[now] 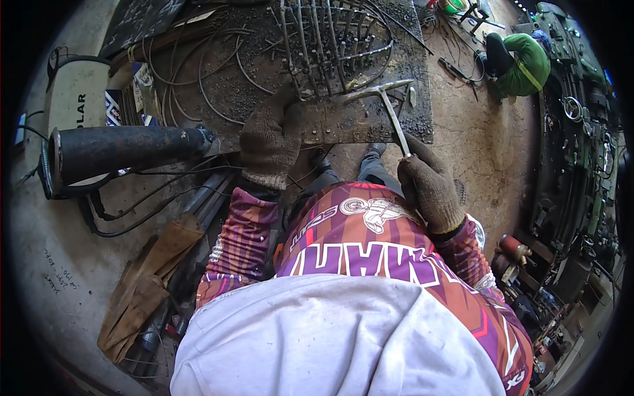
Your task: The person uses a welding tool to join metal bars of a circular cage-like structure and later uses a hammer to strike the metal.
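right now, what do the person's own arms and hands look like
The left hand and right hand wear greyish-brown knitted gloves, with a dark band at the left wrist. The sleeves are long and close-fitting, patterned in orange-brown, purple and maroon stripes, with small white markings. No cables show on either arm.

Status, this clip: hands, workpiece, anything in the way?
Right brown-gloved hand gripping slim grey metal hammer. Left brown-gloved hand at near end of grey metal-rod grid, grip unclear. Grid on flat dark metal tabletop, loose dark grit scattered around.
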`<state>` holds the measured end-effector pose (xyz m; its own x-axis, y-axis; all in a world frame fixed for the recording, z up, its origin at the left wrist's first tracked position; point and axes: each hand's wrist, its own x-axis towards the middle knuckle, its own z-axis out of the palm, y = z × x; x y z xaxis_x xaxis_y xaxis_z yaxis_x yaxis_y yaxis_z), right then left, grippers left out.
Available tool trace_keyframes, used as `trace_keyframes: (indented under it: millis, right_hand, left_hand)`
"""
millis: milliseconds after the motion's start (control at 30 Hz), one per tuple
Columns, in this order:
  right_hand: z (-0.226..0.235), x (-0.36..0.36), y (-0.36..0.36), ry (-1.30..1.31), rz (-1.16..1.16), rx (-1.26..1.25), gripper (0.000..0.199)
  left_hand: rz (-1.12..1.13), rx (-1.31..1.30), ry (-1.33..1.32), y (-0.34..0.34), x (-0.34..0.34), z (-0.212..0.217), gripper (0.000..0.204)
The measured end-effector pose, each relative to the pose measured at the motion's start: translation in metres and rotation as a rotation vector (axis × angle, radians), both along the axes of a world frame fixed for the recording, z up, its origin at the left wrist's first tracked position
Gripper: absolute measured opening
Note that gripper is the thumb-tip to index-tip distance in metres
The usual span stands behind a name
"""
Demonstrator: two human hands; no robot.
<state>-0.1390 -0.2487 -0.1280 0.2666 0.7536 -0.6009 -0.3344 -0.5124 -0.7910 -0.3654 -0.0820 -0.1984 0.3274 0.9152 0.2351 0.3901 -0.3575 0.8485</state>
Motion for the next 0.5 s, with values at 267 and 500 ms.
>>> trace_keyframes:
  millis: [267,500]
  right_hand:
    - [0.017,-0.005,0.003,-0.020,0.041,-0.034,0.051]
    - [0.019,-0.005,0.003,-0.044,0.040,-0.020,0.051]
  left_hand:
    - [0.000,0.013,0.027,0.001,-0.002,-0.002,0.033]
    - [0.001,-0.025,0.011,-0.001,-0.001,0.002,0.031]
